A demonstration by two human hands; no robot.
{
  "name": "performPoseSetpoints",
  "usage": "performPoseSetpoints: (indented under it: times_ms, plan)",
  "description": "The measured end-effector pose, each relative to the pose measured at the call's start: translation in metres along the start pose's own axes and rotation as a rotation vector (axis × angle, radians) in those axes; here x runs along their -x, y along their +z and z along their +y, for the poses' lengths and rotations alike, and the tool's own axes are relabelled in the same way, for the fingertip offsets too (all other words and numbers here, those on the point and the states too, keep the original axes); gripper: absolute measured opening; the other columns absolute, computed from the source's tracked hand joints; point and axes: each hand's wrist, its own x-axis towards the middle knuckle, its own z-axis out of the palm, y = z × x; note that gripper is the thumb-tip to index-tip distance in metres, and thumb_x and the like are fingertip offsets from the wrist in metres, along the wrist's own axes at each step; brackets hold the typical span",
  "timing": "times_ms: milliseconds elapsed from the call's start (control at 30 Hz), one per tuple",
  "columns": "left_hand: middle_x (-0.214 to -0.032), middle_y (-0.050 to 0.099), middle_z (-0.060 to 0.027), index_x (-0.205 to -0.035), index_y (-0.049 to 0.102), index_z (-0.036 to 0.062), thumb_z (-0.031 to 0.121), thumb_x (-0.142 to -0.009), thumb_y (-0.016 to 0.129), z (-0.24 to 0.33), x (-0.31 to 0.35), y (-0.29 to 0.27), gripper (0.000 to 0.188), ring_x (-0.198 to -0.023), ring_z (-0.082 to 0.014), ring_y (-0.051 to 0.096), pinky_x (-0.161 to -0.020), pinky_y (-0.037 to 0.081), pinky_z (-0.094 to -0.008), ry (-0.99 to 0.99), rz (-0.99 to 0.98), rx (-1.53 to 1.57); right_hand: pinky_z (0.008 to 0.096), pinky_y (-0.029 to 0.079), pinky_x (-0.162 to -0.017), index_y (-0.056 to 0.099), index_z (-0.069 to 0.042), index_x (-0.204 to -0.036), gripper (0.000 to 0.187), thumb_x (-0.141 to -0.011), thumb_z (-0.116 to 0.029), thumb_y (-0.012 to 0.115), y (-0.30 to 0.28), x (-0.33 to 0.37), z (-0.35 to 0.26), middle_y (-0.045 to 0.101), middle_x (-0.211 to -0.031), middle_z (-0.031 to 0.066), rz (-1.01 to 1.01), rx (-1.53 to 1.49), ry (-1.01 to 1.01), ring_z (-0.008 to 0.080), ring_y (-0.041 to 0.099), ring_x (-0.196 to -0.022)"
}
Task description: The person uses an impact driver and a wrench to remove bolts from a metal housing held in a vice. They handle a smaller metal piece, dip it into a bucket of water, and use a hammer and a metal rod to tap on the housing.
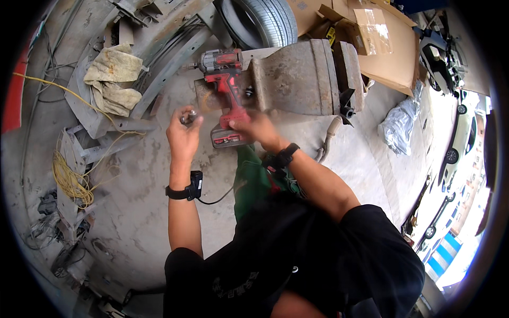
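Note:
My left hand (pixel 182 131) pinches a small shiny metal piece (pixel 187 117), apparently a socket, between thumb and fingers. Just to its right is a red and black cordless impact wrench (pixel 228 87), its nose toward the left and its battery toward me. The fingers of my right hand (pixel 259 130), partly smeared by motion, close around the wrench's foot just above the battery; some are hidden behind it. Beyond the tool lies a large rusty metal housing (pixel 294 77) with a flange and a short shaft end (pixel 347 113).
A tire (pixel 265 24) and cardboard boxes (pixel 384 45) stand at the back. On the left are metal frames, a dirty cloth (pixel 114 79) and a coiled yellow cord (pixel 71 180). A curved rusty pipe (pixel 330 135) and a clear plastic bag (pixel 401 127) lie to the right.

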Motion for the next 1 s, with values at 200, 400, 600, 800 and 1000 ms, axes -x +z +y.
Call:
performPoseSetpoints:
  times_ms: [200, 400, 600, 800, 1000]
  plan:
    - [-0.096, 0.067, -0.0070, -0.101, 0.070, 0.0047, 0.005, -0.069, 0.086, 0.012, -0.031, 0.020, 0.036, -0.079, -0.0176, 0.061, -0.075, 0.051, -0.0315, 0.270, 0.021, -0.398, 0.0333, 0.053, -0.089, 0.063, 0.006, -0.121, 0.070, -0.080, -0.047, 0.082, 0.002, -0.007, 0.007, 0.071, -0.109, 0.0152, 0.039, 0.195, -0.018, 0.0205, 0.067, -0.099]
    - [-0.089, 0.063, -0.0073, -0.103, 0.070, 0.0085, 0.008, -0.067, 0.086, 0.017, -0.039, 0.037, 0.040, -0.082, -0.0264, 0.061, -0.075, 0.050, -0.0379, 0.314, -0.028, -0.537, 0.0366, 0.050, -0.095, 0.052, 0.011, -0.131, 0.079, -0.085, -0.051, 0.074, -0.014, 0.020, 0.024, 0.070, -0.112, 0.0225, 0.154, 0.457, -0.161, 0.0310, 0.067, -0.107]
    - [-0.095, 0.063, -0.0064, -0.112, 0.067, 0.0038, 0.011, -0.068, 0.089, -0.006, -0.043, 0.035, 0.050, -0.081, -0.0178, 0.059, -0.072, 0.051, -0.0324, 0.433, -0.064, -0.439, 0.0381, 0.054, -0.079, 0.069, 0.001, -0.108, 0.045, -0.096, -0.042, 0.063, -0.085, 0.145, -0.054, 0.072, -0.094, 0.0192, 0.174, 0.665, -0.017, 0.0290, 0.070, -0.084]
    - [-0.093, 0.062, -0.0042, -0.108, 0.067, 0.0028, 0.016, -0.076, 0.086, -0.019, -0.036, 0.030, 0.040, -0.083, -0.0165, 0.057, -0.075, 0.046, -0.0297, 0.283, -0.010, -0.330, 0.0281, 0.050, -0.058, 0.066, 0.004, -0.092, 0.040, -0.098, -0.036, 0.064, -0.204, 0.216, -0.059, 0.065, -0.076, 0.0064, 0.782, 0.186, 0.044, 0.0119, 0.061, -0.063]
    - [-0.087, 0.062, -0.0024, -0.108, 0.066, 0.0020, 0.021, -0.084, 0.080, 0.082, 0.030, 0.069, 0.034, -0.073, -0.0087, 0.052, -0.067, 0.042, -0.0250, 0.126, -0.048, -0.126, 0.0276, 0.052, -0.059, 0.063, 0.002, -0.096, 0.039, -0.098, -0.037, 0.061, -0.314, 0.177, -0.014, 0.064, -0.079, 0.0065, 0.684, -0.273, 0.033, 0.0150, 0.061, -0.064]
